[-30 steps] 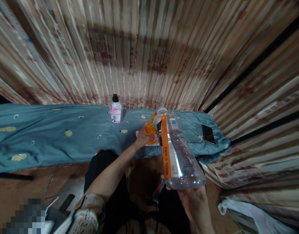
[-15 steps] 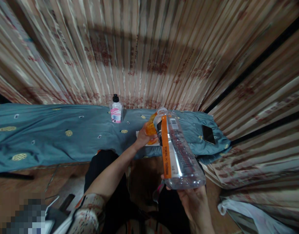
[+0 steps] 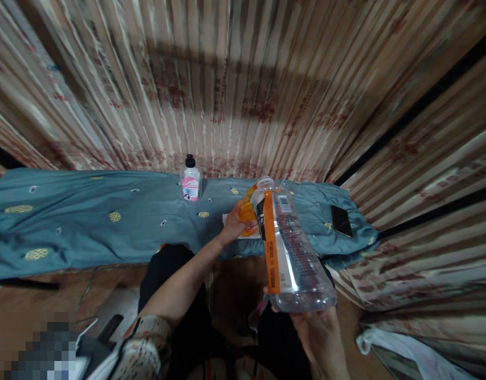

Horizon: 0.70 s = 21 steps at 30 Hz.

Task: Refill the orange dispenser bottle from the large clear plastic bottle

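Note:
My right hand supports a large clear plastic bottle with an orange and silver label near its base. The bottle is tilted, its uncapped mouth pointing away from me. My left hand is closed around a translucent orange object with a narrow upper end, possibly a small bottle. That narrow end is close beside the clear bottle's mouth; whether they touch I cannot tell. Below my left hand lies a small white and orange sheet, partly covered. Fingers of the right hand are partly hidden behind the bottle.
A clear bottle with a black cap and pink label stands on the teal pineapple-print cloth. A dark phone lies at the right end. Striped curtains hang behind, and a white plastic bag is at lower right.
The view has shifted slightly, so everything appears a little to the right and lower. Both hands keep their holds, and the bottle's tilt looks the same.

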### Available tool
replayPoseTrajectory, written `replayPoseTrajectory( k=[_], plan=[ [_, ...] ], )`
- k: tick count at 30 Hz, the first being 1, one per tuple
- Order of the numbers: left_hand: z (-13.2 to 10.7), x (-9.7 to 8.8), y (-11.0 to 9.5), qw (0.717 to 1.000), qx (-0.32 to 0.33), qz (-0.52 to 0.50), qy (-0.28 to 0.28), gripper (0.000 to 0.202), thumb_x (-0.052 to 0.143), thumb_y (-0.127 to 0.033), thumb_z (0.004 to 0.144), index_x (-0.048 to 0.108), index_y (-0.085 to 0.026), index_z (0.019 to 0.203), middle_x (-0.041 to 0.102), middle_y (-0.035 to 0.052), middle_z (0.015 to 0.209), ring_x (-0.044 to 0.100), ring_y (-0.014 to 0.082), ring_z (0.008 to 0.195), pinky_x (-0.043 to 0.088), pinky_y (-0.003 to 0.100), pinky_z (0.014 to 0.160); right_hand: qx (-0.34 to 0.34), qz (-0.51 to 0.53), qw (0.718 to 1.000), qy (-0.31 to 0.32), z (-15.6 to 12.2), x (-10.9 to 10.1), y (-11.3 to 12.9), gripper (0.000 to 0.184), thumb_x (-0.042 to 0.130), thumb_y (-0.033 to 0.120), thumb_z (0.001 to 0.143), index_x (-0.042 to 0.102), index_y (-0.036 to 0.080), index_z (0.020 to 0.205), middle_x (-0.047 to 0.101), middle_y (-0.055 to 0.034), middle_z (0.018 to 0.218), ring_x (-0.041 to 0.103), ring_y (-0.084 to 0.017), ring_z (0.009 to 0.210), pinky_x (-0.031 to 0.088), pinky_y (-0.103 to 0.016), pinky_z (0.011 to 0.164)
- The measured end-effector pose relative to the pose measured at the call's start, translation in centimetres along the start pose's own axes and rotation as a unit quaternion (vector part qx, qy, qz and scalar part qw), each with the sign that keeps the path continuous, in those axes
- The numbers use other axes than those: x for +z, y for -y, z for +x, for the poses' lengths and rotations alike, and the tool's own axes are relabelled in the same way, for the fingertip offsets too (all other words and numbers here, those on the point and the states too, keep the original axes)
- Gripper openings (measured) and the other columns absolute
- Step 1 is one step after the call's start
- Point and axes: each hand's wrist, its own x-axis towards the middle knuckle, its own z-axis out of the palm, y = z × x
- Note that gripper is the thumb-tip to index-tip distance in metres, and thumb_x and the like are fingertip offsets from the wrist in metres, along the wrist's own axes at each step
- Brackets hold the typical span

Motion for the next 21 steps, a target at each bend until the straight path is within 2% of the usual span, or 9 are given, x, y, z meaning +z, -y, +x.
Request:
replayPoseTrajectory(
  k=[3,6,9,10,11,14,18,21],
  plan=[
    [-0.1,0.0,-0.3,1.0,-0.024,0.012,-0.004,0.072,0.113,-0.021,0.067,0.08,-0.02,0.13,0.091,0.0099,0.127,0.086,0.0367,0.124,0.068,0.055,0.122,0.003,0.002,1.0,-0.001,0.1,-0.3,-0.3,0.094,0.127,0.061,0.066,0.089,0.044,0.151,0.099,-0.0035,0.112,0.097,-0.038,0.118,0.08,-0.053,0.105],
    [-0.1,0.0,-0.3,1.0,-0.027,0.003,0.003,0.075,0.112,-0.017,0.064,0.079,-0.019,0.132,0.09,0.0101,0.128,0.086,0.0388,0.129,0.067,0.057,0.125,0.001,0.0,1.0,0.003,0.6,-1.8,-1.0,0.087,0.123,0.063,0.074,0.089,0.046,0.152,0.1,-0.006,0.12,0.097,-0.037,0.118,0.08,-0.053,0.105],
    [-0.1,-0.1,0.1,1.0,-0.023,-0.007,0.012,0.078,0.111,-0.019,0.064,0.077,-0.02,0.134,0.09,0.0107,0.133,0.085,0.0387,0.131,0.066,0.058,0.127,0.0,-0.001,0.999,0.044,1.0,-3.3,-1.6,0.078,0.121,0.055,0.081,0.09,0.047,0.152,0.101,-0.0065,0.116,0.099,-0.038,0.113,0.081,-0.056,0.102],
    [-0.1,-0.1,0.2,1.0,-0.022,-0.008,0.014,0.078,0.112,-0.022,0.065,0.077,-0.021,0.135,0.09,0.0106,0.134,0.085,0.0383,0.131,0.066,0.058,0.127,0.012,-0.005,0.998,0.066,1.0,-3.5,-1.8,0.078,0.123,0.05,0.079,0.091,0.048,0.15,0.101,-0.0062,0.11,0.099,-0.039,0.106,0.082,-0.057,0.098],
    [-0.1,-0.1,0.3,1.0,-0.02,-0.008,0.015,0.078,0.112,-0.024,0.066,0.077,-0.022,0.135,0.09,0.0103,0.134,0.085,0.0378,0.132,0.066,0.058,0.127,0.007,0.002,0.999,0.04,0.9,-3.5,-1.9,0.077,0.119,0.054,0.084,0.089,0.048,0.154,0.101,-0.0065,0.116,0.099,-0.039,0.111,0.081,-0.057,0.1],
    [0.0,-0.1,0.5,1.0,-0.014,-0.008,0.013,0.079,0.114,-0.028,0.066,0.076,-0.023,0.135,0.091,0.0093,0.134,0.085,0.036,0.131,0.067,0.055,0.125,0.006,0.009,1.0,-0.011,0.4,-2.8,-2.0,0.086,0.117,0.063,0.084,0.084,0.048,0.162,0.1,-0.0061,0.126,0.098,-0.038,0.116,0.081,-0.054,0.102],
    [-0.1,-0.3,0.2,1.0,-0.006,-0.011,0.024,0.077,0.115,-0.032,0.066,0.076,-0.023,0.132,0.091,0.0069,0.127,0.086,0.0345,0.126,0.07,0.049,0.119,0.003,0.025,0.999,-0.027,0.1,-2.2,-1.8,0.097,0.124,0.056,0.075,0.081,0.056,0.162,0.1,-0.0008,0.128,0.099,-0.036,0.114,0.082,-0.05,0.099],
    [-0.3,-0.4,0.0,1.0,-0.004,0.001,0.023,0.075,0.115,-0.033,0.067,0.077,-0.024,0.132,0.091,0.0055,0.125,0.085,0.035,0.127,0.069,0.05,0.12,0.006,0.032,0.999,-0.018,0.2,-2.7,-1.8,0.104,0.125,0.051,0.075,0.076,0.057,0.168,0.1,-0.0015,0.129,0.098,-0.038,0.12,0.083,-0.05,0.098]
  ],
)
